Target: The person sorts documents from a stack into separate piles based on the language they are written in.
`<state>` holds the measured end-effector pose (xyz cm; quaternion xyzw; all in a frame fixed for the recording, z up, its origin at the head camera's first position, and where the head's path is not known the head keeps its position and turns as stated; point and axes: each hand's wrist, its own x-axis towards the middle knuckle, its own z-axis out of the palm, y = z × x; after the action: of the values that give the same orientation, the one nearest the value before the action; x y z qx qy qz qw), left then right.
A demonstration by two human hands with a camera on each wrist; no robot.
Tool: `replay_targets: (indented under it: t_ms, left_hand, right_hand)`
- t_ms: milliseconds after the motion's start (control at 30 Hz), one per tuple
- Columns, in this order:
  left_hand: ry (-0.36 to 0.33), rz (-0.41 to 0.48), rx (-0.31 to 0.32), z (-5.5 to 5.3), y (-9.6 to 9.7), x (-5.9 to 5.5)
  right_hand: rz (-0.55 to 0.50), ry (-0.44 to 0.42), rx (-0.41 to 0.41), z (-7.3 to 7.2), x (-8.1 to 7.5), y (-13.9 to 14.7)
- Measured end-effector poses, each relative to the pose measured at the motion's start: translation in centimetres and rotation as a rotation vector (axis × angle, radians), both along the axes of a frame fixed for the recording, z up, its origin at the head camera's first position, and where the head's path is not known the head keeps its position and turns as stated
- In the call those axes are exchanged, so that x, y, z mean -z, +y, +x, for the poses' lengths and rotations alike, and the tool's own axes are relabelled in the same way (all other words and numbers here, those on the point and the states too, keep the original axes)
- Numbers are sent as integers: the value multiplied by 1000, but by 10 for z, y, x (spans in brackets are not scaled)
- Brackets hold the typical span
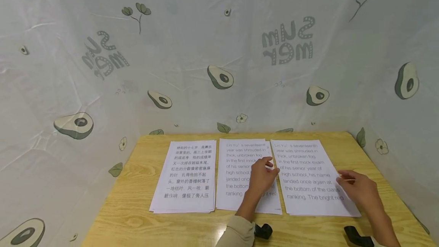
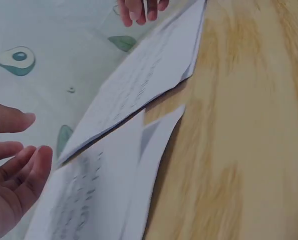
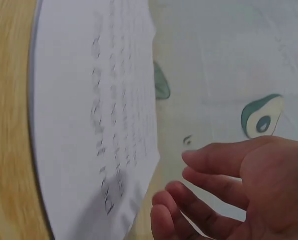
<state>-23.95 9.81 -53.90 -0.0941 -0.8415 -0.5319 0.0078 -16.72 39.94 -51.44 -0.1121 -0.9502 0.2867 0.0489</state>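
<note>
Three stacks of printed paper lie side by side on a wooden table. The left stack (image 1: 183,205) bears Chinese characters; the middle stack (image 1: 233,204) and the right stack (image 1: 319,208) bear English text. Over the right part of the middle stack is my left hand (image 1: 262,178), its fingertips near the gap beside the right stack. In the left wrist view this left hand (image 2: 14,180) has thumb and fingers apart, holding nothing. My right hand (image 1: 361,191) hovers by the right stack's right edge. Its relaxed fingers (image 3: 163,220) hold no paper in the right wrist view.
The yellowish wooden table (image 1: 120,220) reaches back to a pale curtain (image 1: 192,98) printed with avocados, which also hangs at both sides. Black fittings (image 1: 264,231) sit at both wrists. Some sheets in the middle stack are out of line, with an under sheet showing at its edge.
</note>
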Motion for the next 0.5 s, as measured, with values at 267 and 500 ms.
replay_targets:
  t_ms: [267, 500]
  left_hand:
    - [29, -25, -2, -4, -49, -6]
    - [11, -50, -40, -7, -92, 2]
  right_hand:
    - [-175, -29, -85, -8, -8, -43]
    - [-268, -29, -151, -20, -6, -84]
